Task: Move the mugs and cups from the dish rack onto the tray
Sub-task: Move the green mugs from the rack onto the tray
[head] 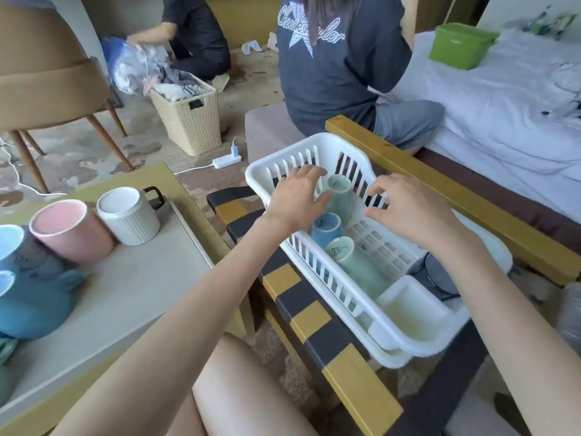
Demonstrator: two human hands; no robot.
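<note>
A white slatted dish rack (pixel 418 344) rests on a yellow and black striped stool. Three cups lie in it on their sides: a far green cup (pixel 341 193), a blue cup (pixel 327 228) and a near green cup (pixel 355 262). My left hand (pixel 295 199) reaches into the rack with spread fingers, its thumb touching the far green cup. Just right of that cup hovers my right hand (pixel 405 209), fingers apart, holding nothing. On the grey tray (pixel 141 294) at the left stand a white ribbed mug (pixel 129 215), a pink mug (pixel 70 236) and blue mugs (pixel 31 297).
One person sits on a bench (pixel 267 130) just behind the rack; another crouches by a wicker basket (pixel 191 118) farther back. A chair (pixel 47 83) stands at the far left, a bed with a green box (pixel 462 45) at the right. A power strip (pixel 226 160) lies on the floor.
</note>
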